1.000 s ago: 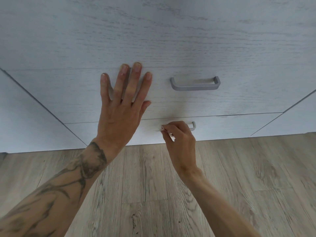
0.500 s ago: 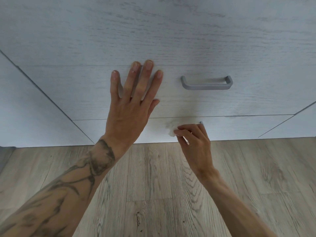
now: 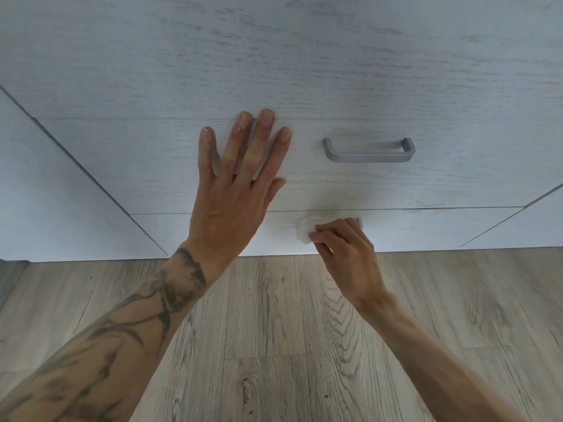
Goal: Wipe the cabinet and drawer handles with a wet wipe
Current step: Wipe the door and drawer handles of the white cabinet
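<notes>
My right hand (image 3: 344,251) pinches a crumpled white wet wipe (image 3: 303,230) against the bottom drawer's grey handle (image 3: 359,222), of which only the right end shows past my fingers. My left hand (image 3: 234,190) lies flat with spread fingers on the front of the middle drawer (image 3: 457,181), holding nothing. To its right, the middle drawer's grey bar handle (image 3: 369,151) is fully in view and untouched.
Pale wood-grain drawer fronts fill the upper view, with adjoining cabinet fronts at the left (image 3: 45,193) and right (image 3: 542,220). Light wood-plank floor (image 3: 274,345) runs under the cabinet toward me.
The view has shifted so the cabinet sits further right. My right hand slid the wipe toward the left end of the bottom handle, and more wipe now shows. The left hand stays flat.
</notes>
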